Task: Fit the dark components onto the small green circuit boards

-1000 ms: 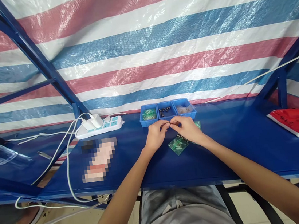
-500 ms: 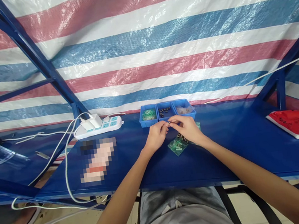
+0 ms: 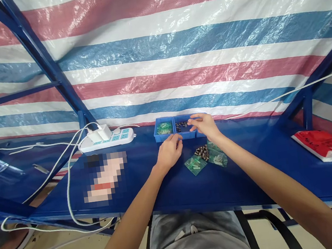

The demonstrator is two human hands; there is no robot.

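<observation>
My left hand is just in front of a blue three-part bin, its fingers bent together; whatever they pinch is hidden. My right hand reaches over the bin's middle compartment, thumb and fingers a little apart at the edge of small dark parts. The left compartment contains green-tinted packets. My right hand mostly covers the right compartment. On the table below my right hand lie a pile of small brown-black parts and two green bags with pale pieces.
A white power strip with plugged-in chargers and loose white cables stands at the left. Near it lies a blurred pinkish item. A red-and-white package rests at the right. Blue frame posts and a striped sheet stand behind.
My hands have separated from their meeting point before the bin. The right moved up and over the middle compartment; the left lowered slightly. The pile and bags are now uncovered.
</observation>
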